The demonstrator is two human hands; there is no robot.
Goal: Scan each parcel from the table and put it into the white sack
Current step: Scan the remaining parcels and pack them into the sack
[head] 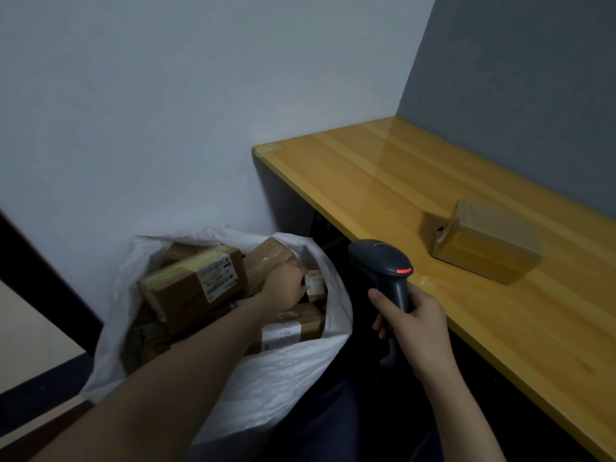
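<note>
**One parcel on the table, several in the sack**

One brown cardboard parcel sealed with clear tape (486,248) lay on the yellow wooden table (366,181), near its front edge and well apart from both hands. The white crinkled sack (283,378) stood open on the floor just left of the table's end, against the pale wall (166,111).

Several brown cartons lay heaped at angles inside it. A large carton with yellow tape and a white label (193,285) was at the left. A tape-wrapped carton (266,258) lay behind, and a flat carton with a white label (293,328) at the front.

The left hand (285,288) reached into the sack's mouth, fingers bent over a small carton with a white label (315,283) by the sack's right wall. Whether they clamped it could not be told, as the fingertips were hidden.

The right hand (413,323) was wrapped firmly round the grip of a dark grey handheld barcode scanner (383,261). It was held between sack and table edge, a red light showing on its head.
</note>
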